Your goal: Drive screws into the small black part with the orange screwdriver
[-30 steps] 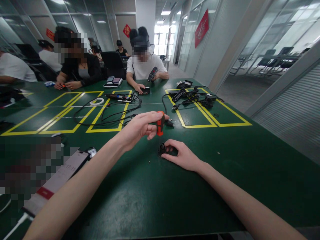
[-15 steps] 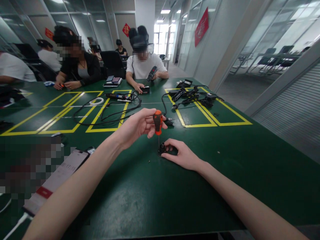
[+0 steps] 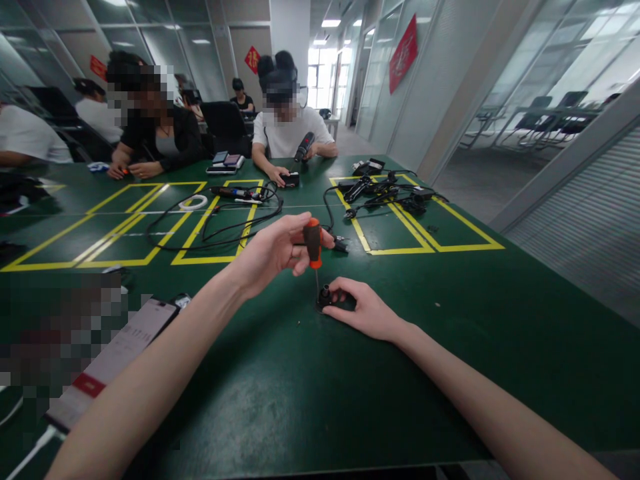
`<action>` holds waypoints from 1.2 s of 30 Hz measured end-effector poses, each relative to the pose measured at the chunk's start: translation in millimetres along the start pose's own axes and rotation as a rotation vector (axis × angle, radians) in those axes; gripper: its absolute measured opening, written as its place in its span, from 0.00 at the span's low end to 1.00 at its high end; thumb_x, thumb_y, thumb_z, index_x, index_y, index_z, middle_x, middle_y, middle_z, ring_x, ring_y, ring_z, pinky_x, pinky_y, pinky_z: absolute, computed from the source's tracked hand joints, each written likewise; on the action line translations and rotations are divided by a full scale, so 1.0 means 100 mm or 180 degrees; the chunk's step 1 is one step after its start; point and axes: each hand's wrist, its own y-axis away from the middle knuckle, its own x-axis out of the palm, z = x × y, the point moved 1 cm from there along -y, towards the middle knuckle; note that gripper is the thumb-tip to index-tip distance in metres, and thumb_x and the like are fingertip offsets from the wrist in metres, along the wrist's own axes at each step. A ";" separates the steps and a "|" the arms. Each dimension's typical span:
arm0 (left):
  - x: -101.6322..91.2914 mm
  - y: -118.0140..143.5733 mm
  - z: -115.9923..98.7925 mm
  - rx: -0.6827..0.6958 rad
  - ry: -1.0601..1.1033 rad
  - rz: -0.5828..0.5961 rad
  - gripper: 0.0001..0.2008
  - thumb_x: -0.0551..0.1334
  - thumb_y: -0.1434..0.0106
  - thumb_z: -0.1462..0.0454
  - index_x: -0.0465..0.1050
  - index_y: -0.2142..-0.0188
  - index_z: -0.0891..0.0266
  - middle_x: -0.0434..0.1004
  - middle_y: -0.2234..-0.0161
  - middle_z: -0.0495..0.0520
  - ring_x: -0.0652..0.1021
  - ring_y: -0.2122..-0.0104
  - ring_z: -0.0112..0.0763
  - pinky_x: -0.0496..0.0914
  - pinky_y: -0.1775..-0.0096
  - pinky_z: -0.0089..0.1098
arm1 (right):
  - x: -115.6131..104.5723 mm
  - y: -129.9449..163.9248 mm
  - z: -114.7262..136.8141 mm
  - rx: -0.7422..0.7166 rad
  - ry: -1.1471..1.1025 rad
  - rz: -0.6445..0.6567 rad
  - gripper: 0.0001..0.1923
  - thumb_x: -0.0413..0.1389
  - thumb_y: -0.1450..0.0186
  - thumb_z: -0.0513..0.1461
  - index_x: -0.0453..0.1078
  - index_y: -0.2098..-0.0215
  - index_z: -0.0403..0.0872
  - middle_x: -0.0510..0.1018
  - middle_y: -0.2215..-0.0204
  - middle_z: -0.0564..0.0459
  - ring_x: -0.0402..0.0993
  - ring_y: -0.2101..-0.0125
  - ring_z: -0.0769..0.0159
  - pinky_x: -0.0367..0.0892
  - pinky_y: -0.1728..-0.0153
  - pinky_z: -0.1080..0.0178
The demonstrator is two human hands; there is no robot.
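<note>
An orange and black screwdriver stands nearly upright in my left hand, its handle between thumb and fingers. Its thin shaft runs down to a small black part with a short round tube on top, resting on the green table. Thumb and fingers of my right hand pinch that part from the right side. Whether the tip sits in a screw is too small to tell. A tiny speck lies on the table just in front of the part.
A phone with a white cable lies under my left forearm. Black cables are heaped at the back right, and a looped cord lies left of centre. Yellow tape marks the table. Across it sits a person in white holding a black device.
The screwdriver's handle has shifted and turned slightly to the left in my left hand's fingers. My right hand and the black part have stayed in place.
</note>
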 end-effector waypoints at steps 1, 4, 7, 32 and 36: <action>-0.01 0.00 0.00 -0.0026 0.0029 0.0025 0.24 0.68 0.41 0.45 0.79 0.62 0.67 0.81 0.63 0.59 0.68 0.76 0.25 0.63 0.74 0.29 | 0.00 0.00 0.00 0.0004 -0.0021 0.0001 0.08 0.65 0.32 0.42 0.73 0.60 0.48 0.80 0.63 0.51 0.75 0.65 0.63 0.74 0.61 0.60; -0.01 -0.01 0.01 -0.0081 0.0044 0.0057 0.25 0.66 0.39 0.45 0.79 0.62 0.67 0.83 0.64 0.60 0.70 0.76 0.26 0.65 0.73 0.29 | 0.00 0.00 -0.01 0.0016 -0.0031 -0.0010 0.09 0.66 0.33 0.42 0.73 0.60 0.48 0.80 0.63 0.52 0.75 0.65 0.63 0.74 0.61 0.60; 0.00 0.00 0.01 -0.0062 -0.0002 0.0029 0.26 0.69 0.40 0.46 0.79 0.57 0.67 0.82 0.65 0.58 0.70 0.76 0.25 0.63 0.75 0.27 | 0.00 0.00 -0.03 0.0013 0.0030 -0.0005 0.09 0.66 0.33 0.42 0.73 0.59 0.48 0.80 0.64 0.52 0.76 0.65 0.63 0.73 0.62 0.60; 0.00 0.04 0.01 -0.0020 -0.0176 0.0048 0.26 0.75 0.42 0.48 0.81 0.53 0.65 0.73 0.71 0.48 0.66 0.77 0.20 0.57 0.76 0.24 | 0.00 0.00 -0.01 -0.0075 0.0019 -0.0024 0.08 0.66 0.33 0.40 0.72 0.60 0.48 0.80 0.64 0.52 0.76 0.66 0.64 0.72 0.62 0.62; 0.01 0.05 0.00 0.0012 -0.0145 0.0014 0.24 0.75 0.43 0.48 0.81 0.60 0.66 0.66 0.78 0.45 0.64 0.78 0.21 0.56 0.76 0.24 | 0.00 0.00 -0.02 -0.0054 0.0031 -0.0012 0.08 0.66 0.33 0.40 0.73 0.59 0.47 0.80 0.64 0.52 0.76 0.66 0.64 0.72 0.63 0.62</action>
